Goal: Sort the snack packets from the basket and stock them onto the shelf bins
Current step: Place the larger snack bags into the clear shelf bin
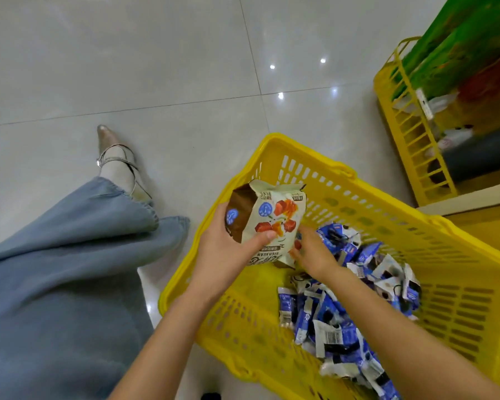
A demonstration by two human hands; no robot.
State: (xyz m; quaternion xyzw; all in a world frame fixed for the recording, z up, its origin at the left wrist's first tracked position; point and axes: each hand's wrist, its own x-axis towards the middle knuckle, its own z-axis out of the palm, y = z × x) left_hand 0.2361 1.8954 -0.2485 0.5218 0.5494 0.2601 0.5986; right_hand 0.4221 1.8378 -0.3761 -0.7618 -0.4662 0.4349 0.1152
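Observation:
A yellow plastic basket stands on the floor, holding several small blue-and-white snack packets heaped along its right side. My left hand grips a stack of larger snack bags, a cream one with red cubes printed on it in front and a brown one behind, above the basket's left corner. My right hand is at the lower right edge of the bags, fingers curled on another packet there, which is mostly hidden.
A yellow shelf bin with slatted walls stands at the upper right, holding green, red and dark packages. A wooden shelf edge runs below it. My leg in blue denim and a sandalled foot lie left on the grey tiled floor.

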